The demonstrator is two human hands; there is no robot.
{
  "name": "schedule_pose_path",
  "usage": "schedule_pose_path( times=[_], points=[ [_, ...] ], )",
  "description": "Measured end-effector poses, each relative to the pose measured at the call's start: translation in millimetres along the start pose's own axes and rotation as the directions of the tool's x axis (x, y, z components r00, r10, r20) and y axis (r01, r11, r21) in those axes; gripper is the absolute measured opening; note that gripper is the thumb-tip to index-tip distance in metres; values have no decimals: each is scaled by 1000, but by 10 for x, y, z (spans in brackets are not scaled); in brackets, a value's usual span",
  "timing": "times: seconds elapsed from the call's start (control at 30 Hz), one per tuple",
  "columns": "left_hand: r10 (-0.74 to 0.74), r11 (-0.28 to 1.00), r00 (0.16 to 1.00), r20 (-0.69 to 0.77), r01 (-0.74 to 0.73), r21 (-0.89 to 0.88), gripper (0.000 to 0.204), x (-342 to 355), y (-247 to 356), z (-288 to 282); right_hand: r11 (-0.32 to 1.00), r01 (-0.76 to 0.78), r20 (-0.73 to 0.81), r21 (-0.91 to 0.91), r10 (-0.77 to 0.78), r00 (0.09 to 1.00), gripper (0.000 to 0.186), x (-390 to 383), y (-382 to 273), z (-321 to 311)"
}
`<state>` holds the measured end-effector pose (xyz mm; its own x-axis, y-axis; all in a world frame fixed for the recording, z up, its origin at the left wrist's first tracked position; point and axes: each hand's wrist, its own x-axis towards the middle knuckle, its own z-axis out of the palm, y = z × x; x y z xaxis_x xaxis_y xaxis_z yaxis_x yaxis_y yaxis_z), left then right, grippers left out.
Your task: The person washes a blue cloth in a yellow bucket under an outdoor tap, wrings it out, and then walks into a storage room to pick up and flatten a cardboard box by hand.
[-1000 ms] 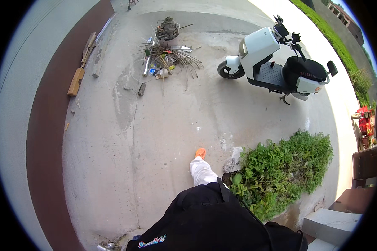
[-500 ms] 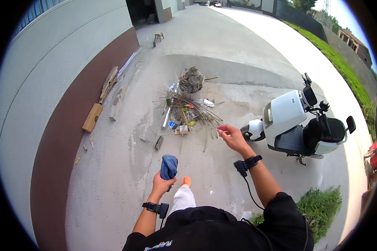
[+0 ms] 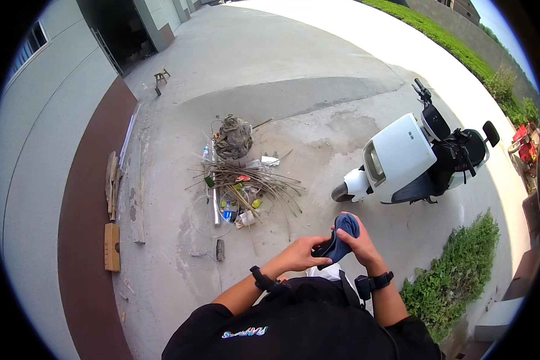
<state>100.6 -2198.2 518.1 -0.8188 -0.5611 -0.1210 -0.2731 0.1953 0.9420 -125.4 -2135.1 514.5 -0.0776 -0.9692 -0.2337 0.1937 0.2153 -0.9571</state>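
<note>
Both hands meet in front of my dark top, low in the head view. My left hand [image 3: 306, 254], at the lower left of a folded slate-blue cloth bundle [image 3: 344, 229], grips it with fingers and thumb. My right hand [image 3: 361, 246] wraps round the bundle's right side, thumb across it. The bundle has a darker part underneath that I cannot make out. Dark strapped devices sit on both wrists. Beyond my hands a pile of thin sticks and litter [image 3: 252, 183] lies on the concrete, against a bucket topped with a grey-brown crumpled heap [image 3: 232, 135].
A white scooter [image 3: 396, 156] stands ahead right, with weeds [image 3: 450, 276] below it. A wall [image 3: 84, 210] runs along the left, with boards and a cardboard box [image 3: 111, 246] at its foot. A small stool [image 3: 161, 75] stands near an open doorway [image 3: 117, 30]. A red vehicle [image 3: 525, 144] is far right.
My hands have come into view since a second ago. The bundle, held in my left hand alone half a second ago, has moved right, and my right hand has closed on it.
</note>
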Motion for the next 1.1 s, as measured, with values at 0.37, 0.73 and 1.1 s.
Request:
schedule_pose_path(
  times=[0.37,0.73,1.1],
  points=[
    [-139,816,972,191,222,-533,35,2667,-480,-1172,900,-7,77,435,-30,997,79,2208,-359,-1382],
    [-407,693,902,-144,202,-692,31,5137,-804,-2426,959,207,36,191,-218,975,88,4549,-1370,-1981],
    [128,954,891,-436,10,301,32,7836,-1961,-4962,987,30,-96,160,-15,995,83,8376,-1717,-2086]
  ],
)
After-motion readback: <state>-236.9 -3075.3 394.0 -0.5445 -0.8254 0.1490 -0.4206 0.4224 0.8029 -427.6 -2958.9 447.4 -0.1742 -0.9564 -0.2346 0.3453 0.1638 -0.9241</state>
